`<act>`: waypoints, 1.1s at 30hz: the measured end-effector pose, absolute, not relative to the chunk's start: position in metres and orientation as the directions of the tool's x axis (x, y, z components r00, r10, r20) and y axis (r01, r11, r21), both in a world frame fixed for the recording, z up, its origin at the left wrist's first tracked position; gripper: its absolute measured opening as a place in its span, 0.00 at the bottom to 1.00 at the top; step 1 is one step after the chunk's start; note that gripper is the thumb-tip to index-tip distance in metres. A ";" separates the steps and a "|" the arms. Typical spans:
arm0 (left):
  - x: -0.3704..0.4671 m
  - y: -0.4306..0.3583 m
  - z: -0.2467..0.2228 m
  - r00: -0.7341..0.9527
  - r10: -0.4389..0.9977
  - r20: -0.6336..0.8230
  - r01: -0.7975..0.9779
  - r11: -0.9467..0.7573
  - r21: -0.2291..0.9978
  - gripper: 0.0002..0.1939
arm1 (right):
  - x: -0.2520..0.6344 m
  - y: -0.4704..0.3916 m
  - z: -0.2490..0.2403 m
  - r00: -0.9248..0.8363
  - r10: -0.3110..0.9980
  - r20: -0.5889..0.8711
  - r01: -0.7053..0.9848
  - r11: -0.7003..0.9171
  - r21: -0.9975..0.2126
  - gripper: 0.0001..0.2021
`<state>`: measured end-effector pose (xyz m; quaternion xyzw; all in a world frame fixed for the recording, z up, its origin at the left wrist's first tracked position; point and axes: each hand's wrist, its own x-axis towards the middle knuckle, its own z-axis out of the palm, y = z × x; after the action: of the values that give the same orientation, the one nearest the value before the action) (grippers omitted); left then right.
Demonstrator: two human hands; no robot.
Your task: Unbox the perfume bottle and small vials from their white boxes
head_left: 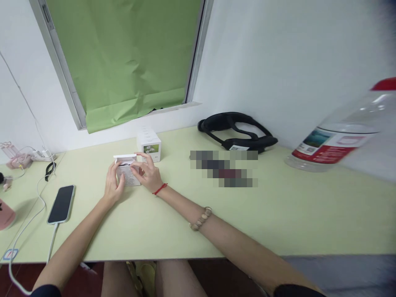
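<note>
A small white cardboard box stands on the table with its top flap raised and printed text on the side facing me. My left hand grips its left side, the thumb against the front. At the upper right of the same box, my right hand has curled fingers at the opening and flap. Something dark shows in the opening, too small to make out. Just behind is a row of similar white boxes, the front one bearing a flower picture.
A charging phone and its white cable lie left, near a pink cup. To the right are a black headset-like strap frame, a blurred-out patch and a large plastic bottle. The table's front edge runs before my legs.
</note>
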<state>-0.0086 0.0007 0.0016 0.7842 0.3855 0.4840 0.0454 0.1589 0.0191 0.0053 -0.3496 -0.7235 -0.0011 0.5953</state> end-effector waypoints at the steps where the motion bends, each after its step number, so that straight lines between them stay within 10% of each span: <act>1: -0.009 0.001 0.001 0.230 0.650 0.724 0.556 -0.698 0.451 0.23 | 0.158 0.019 0.005 -0.038 0.507 0.861 0.512 0.750 -0.419 0.07; 22: -0.011 0.004 -0.002 0.239 0.651 0.720 0.594 -0.685 0.422 0.19 | 0.156 0.021 0.006 0.128 0.618 0.776 0.504 0.633 -0.588 0.10; 33: -0.010 0.004 0.000 0.209 0.631 0.747 0.578 -0.696 0.426 0.19 | 0.156 0.023 0.003 0.040 0.504 0.863 0.625 0.661 -0.415 0.09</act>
<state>-0.0101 0.0044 -0.0002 0.7769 0.3891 0.4943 0.0268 0.1561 0.0232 0.0025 -0.4084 -0.6911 -0.0511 0.5942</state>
